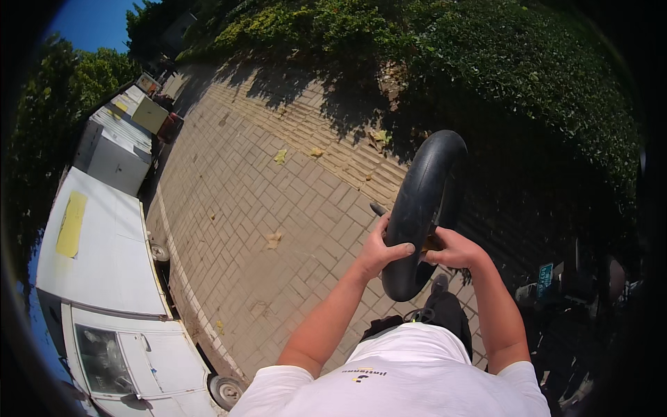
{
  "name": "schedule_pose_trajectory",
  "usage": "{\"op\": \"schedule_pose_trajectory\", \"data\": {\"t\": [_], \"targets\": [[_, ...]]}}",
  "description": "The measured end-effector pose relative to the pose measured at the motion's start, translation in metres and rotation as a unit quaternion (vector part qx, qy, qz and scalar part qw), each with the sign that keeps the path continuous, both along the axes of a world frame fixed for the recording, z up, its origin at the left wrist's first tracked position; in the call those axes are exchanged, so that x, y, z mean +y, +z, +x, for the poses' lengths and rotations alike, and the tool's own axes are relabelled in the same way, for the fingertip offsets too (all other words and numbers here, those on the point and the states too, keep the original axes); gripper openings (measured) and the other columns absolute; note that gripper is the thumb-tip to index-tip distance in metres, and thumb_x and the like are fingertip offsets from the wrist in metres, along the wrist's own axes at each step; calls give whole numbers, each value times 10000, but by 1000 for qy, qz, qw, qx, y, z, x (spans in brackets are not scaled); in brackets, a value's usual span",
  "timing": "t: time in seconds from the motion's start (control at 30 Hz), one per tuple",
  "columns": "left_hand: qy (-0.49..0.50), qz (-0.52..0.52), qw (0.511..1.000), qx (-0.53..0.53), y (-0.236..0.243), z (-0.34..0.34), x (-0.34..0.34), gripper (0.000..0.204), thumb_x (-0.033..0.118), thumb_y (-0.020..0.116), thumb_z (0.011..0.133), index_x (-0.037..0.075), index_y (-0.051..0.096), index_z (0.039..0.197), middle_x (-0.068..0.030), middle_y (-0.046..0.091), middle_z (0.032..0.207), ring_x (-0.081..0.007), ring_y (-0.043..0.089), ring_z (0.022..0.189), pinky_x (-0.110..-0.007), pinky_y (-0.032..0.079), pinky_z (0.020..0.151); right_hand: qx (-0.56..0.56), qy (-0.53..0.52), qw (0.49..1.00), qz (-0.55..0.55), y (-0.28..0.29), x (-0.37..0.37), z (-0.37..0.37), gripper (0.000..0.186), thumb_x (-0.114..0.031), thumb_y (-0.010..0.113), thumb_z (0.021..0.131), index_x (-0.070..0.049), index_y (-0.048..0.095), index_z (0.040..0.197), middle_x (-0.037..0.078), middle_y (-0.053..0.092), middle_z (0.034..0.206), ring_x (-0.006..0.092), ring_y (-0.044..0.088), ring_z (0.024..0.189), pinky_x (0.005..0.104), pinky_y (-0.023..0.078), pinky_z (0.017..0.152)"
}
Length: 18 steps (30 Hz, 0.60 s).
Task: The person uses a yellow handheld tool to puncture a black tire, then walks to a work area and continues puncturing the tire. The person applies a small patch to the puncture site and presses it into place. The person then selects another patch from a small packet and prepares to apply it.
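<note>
Black rubber forms the one ring-shaped tube [411, 201] that my two hands hold in front of me. It looks smooth, plump and slightly shiny, tilted on edge, most of it rising beyond my hands. My left hand [379, 251] is curled round its near left side, thumb laid across the surface. My right hand [453, 249] is partly closed at the ring's opening, fingers partly hidden, so I can't tell how firmly it grips. One shoe [440, 283] shows below my hands; one white vehicle [114, 243] stands well to their left.
</note>
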<state>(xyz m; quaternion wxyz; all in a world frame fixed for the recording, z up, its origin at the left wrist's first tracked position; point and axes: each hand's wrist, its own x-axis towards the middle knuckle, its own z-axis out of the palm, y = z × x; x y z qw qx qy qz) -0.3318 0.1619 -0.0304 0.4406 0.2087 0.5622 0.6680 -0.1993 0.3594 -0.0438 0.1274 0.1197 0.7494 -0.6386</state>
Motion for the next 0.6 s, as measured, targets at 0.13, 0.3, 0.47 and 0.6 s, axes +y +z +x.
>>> {"op": "schedule_pose_trajectory", "data": {"t": [0.13, 0.3, 0.47, 0.6], "targets": [[65, -25, 997, 29, 2, -37, 5, 1006, 249, 911, 705, 18, 382, 1529, -104, 573, 1378, -222, 559, 1278, -389, 436, 1111, -22, 111, 974, -198, -33, 34, -87, 589, -84, 742, 820, -8, 579, 1380, 116, 681, 1222, 214, 646, 1094, 358, 516, 968], [151, -40, 987, -19, 0, -93, 3, 970, 216, 898, 713, 35, 397, 1523, -100, 605, 1336, -222, 599, 1229, -393, 492, 1062, 0, 169, 957, -234, -50, 22, -187, 564, -67, 732, 801, 45, 581, 1332, 99, 682, 1144, 191, 645, 1022, 321, 514, 920], [232, -27, 971, -57, -12, -180, -22, 928, 273, 899, 707, 38, 449, 1484, -84, 612, 1291, -216, 591, 1186, -378, 478, 1055, -110, 10, 985, -133, -80, 32, -255, 593, -399, 772, 912, -25, 572, 1327, 70, 650, 999, 160, 613, 858, 327, 511, 750], [286, -25, 958, 27, -19, -269, -41, 897, 264, 911, 717, 35, 470, 1464, -92, 621, 1292, -223, 597, 1187, -376, 489, 1043, -151, -138, 965, -166, -104, 54, -293, 455, -384, 722, 963, -33, 605, 1229, 64, 632, 946, 167, 618, 813, 345, 519, 689]]}}
